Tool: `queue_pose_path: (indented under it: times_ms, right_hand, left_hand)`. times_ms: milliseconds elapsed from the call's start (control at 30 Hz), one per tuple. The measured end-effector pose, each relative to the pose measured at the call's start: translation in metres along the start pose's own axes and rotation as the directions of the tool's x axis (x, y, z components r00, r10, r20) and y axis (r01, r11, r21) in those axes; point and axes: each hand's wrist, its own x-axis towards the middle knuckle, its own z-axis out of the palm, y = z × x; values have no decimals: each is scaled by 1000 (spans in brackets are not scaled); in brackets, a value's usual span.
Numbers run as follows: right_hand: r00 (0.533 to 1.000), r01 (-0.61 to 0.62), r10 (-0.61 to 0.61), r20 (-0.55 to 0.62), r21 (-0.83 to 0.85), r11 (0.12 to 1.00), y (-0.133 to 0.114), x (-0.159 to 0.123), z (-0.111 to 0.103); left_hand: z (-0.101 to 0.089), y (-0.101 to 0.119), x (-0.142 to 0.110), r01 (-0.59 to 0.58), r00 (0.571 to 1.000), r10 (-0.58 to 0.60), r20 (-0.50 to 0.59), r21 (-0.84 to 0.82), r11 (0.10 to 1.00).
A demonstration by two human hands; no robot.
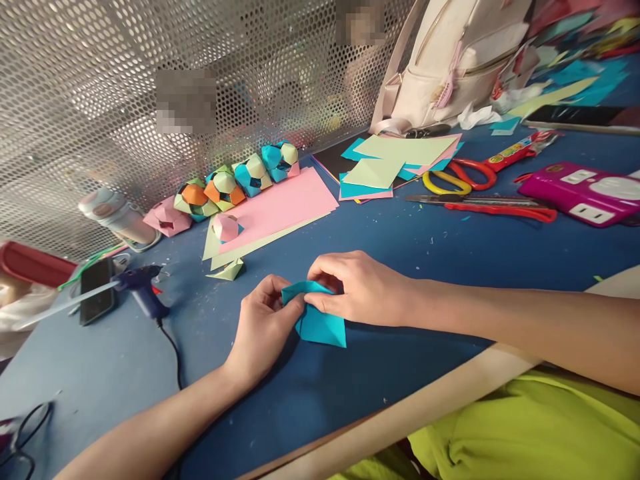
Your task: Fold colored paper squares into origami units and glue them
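A small piece of blue paper (323, 327) is held between both hands just over the blue table, its upper edge bent. My left hand (265, 320) pinches the paper's left upper corner, thumb in front and fingers behind. My right hand (357, 290) grips the top edge from the right, its thumb close to the left thumb. Some fingertips are hidden behind the paper. Beyond the left hand lies a pale green folded paper piece (231, 270). Farther back, a small pink and white folded piece (226, 228) rests on pink paper sheets (285, 207).
Several folded paper balls (225, 188) line the perforated metal screen (125, 53), beside a bottle (119, 217). At left are a glue gun (143, 287) and a phone (97, 290). To the right lie cut papers (380, 173), scissors (447, 183), a cutter knife (500, 212) and a purple power strip (583, 193).
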Motion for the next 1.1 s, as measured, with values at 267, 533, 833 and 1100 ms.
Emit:
queue_pose_path:
  times_ms: [267, 533, 833, 1100]
  right_hand:
    - [995, -46, 47, 89, -18, 999, 0, 0, -1]
    - [981, 193, -192, -21, 35, 981, 3, 0, -1]
    - [935, 352, -351, -56, 8, 936, 2, -1, 6]
    - [1000, -2, 2, 8, 56, 998, -6, 0, 2]
  left_hand:
    - [-1, -5, 2, -12, 1000, 11, 15, 48, 999]
    - [2, -3, 1, 6, 996, -14, 86, 93, 996]
    - [6, 1, -1, -27, 993, 8, 119, 159, 987]
    - [1, -7, 6, -89, 992, 94, -82, 65, 994]
